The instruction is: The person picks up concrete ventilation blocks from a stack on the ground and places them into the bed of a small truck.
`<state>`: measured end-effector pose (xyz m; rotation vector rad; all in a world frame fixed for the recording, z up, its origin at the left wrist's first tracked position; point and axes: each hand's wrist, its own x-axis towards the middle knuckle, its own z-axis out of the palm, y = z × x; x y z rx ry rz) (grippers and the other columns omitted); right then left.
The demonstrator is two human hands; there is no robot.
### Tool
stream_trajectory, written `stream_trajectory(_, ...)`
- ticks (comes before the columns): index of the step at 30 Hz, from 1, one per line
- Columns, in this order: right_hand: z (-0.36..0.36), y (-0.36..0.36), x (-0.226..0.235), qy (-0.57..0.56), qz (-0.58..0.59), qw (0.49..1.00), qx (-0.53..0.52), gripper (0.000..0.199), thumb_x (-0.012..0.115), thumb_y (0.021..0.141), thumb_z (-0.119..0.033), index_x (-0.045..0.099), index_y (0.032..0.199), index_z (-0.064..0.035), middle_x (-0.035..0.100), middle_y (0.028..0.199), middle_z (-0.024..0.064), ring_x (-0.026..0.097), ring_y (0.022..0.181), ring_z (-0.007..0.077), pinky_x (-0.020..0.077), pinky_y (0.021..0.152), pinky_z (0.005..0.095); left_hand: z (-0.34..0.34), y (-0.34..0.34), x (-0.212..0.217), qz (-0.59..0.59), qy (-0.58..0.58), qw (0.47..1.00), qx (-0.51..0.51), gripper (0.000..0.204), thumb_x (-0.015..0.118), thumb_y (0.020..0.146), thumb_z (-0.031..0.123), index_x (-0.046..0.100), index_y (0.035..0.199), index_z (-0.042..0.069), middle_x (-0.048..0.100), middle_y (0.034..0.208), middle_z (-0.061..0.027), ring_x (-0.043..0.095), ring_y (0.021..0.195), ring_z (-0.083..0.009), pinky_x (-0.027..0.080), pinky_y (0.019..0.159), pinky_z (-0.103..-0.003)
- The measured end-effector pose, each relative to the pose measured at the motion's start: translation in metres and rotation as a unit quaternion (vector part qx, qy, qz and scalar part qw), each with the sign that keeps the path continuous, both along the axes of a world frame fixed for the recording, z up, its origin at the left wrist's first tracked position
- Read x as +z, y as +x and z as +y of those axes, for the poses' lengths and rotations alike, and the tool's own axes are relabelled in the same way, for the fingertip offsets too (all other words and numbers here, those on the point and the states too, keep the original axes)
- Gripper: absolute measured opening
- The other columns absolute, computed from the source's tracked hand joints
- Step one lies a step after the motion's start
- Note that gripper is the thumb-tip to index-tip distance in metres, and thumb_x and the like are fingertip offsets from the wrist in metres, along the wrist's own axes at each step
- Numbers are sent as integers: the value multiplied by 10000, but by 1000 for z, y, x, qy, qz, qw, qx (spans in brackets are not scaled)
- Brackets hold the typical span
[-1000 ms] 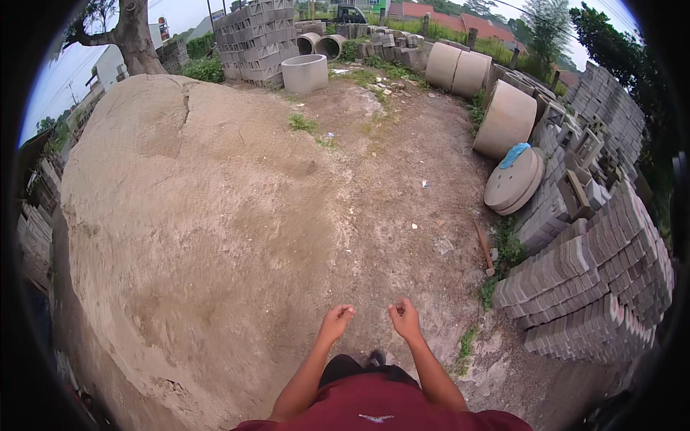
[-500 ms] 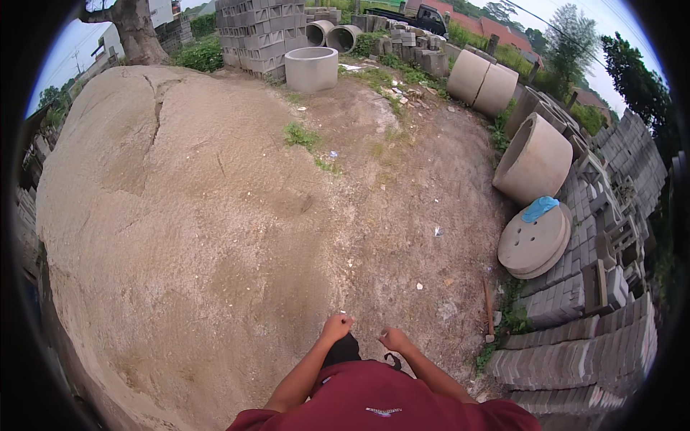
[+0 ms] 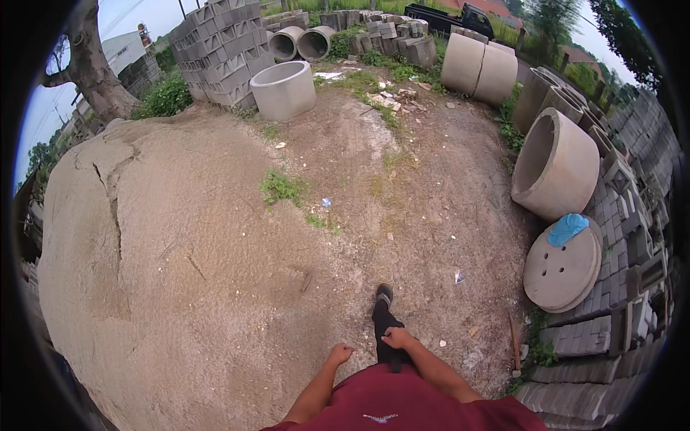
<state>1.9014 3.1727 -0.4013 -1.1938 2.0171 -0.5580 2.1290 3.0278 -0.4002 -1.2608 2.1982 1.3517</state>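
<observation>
My left hand (image 3: 340,353) hangs in front of my dark red shirt, fingers curled into a loose fist with nothing in it. My right hand (image 3: 397,337) is also curled and holds nothing; it sits over my dark trouser leg. One foot in a dark shoe (image 3: 384,294) is stepped forward on the bare dirt. A large cracked mound of sand (image 3: 165,244) rises to my left.
Concrete rings (image 3: 557,165) and a round concrete lid (image 3: 562,269) with a blue cloth lie at the right beside stacked paving blocks (image 3: 575,334). Farther off stand another ring (image 3: 284,90), a stack of hollow blocks (image 3: 223,47), a tree trunk (image 3: 90,65) and a dark truck (image 3: 449,16).
I have walked forward along the dirt; the rings and lid are closer. My hands have drawn back toward my body and curled from spread fingers.
</observation>
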Motion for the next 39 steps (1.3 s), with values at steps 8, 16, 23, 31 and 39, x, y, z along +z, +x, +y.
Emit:
stream_trajectory(8, -235, -218, 86, 40, 34, 994, 93, 349, 623, 827, -327, 677, 985, -21, 679, 947, 237, 649, 924, 404, 518, 838, 476, -240, -218, 42, -23, 4, 993, -113, 355, 608, 818, 354, 698, 945, 35, 684, 934, -230, 659, 912, -367, 514, 810, -426)
stream_trajectory(16, -408, -377, 64, 47, -37, 998, 10, 387, 641, 833, -374, 701, 994, -27, 699, 900, 206, 679, 881, 362, 531, 800, 424, -423, -401, 91, 197, 187, 918, 290, 282, 585, 941, 305, 635, 1087, 69, 705, 973, -69, 654, 856, -150, 512, 721, -305)
stream_trajectory(23, -590, -523, 59, 162, -100, 978, 82, 439, 650, 833, -439, 704, 998, -36, 698, 952, 198, 682, 874, 351, 529, 802, 428, -651, -556, 115, 214, 305, 849, 375, 246, 581, 934, 291, 647, 1049, 84, 710, 965, -74, 670, 832, -163, 529, 687, -305)
stream_trajectory(31, -835, -690, 124, 29, -228, 954, -192, 313, 605, 934, -299, 645, 1085, -28, 691, 916, 76, 661, 773, 148, 543, 675, 304, -911, -694, 138, 179, 206, 908, 319, 293, 569, 936, 324, 634, 1092, 85, 708, 986, -58, 667, 849, -154, 526, 701, -330)
stream_trajectory(39, -1042, -834, 125, 84, -296, 944, -121, 388, 629, 925, -377, 647, 1103, -32, 681, 942, 56, 647, 775, 141, 539, 650, 304, -1027, -840, 127, 126, 319, 868, 360, 282, 525, 957, 264, 605, 1140, 65, 680, 1084, -98, 663, 958, -208, 535, 792, -373)
